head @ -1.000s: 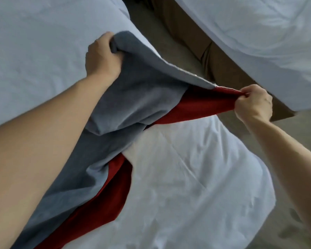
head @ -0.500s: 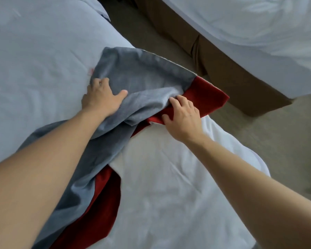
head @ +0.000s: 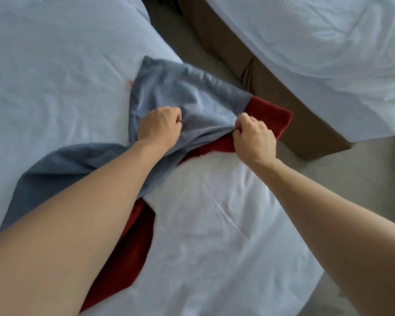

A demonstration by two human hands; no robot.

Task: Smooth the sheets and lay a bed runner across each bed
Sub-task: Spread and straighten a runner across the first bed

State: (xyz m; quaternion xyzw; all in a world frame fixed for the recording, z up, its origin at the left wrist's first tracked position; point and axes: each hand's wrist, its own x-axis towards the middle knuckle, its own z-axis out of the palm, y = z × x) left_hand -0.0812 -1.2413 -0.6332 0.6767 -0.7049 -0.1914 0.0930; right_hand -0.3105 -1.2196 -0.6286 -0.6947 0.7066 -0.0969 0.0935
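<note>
Head view, mid frame: my left hand (head: 159, 125) and right hand (head: 253, 139) bunch the twisted bed runner (head: 192, 92); pulling now could leave it crooked.

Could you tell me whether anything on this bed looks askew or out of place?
Yes: the bed runner lies bunched and twisted, grey backing up, red face showing only at its edges. Both hands, left and right, grip it. A small pinkish mark shows on the sheet.

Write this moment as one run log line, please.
stage: laying bed runner | left hand: grips grey side | right hand: grips fold | runner: twisted, bunched on near bed
</note>
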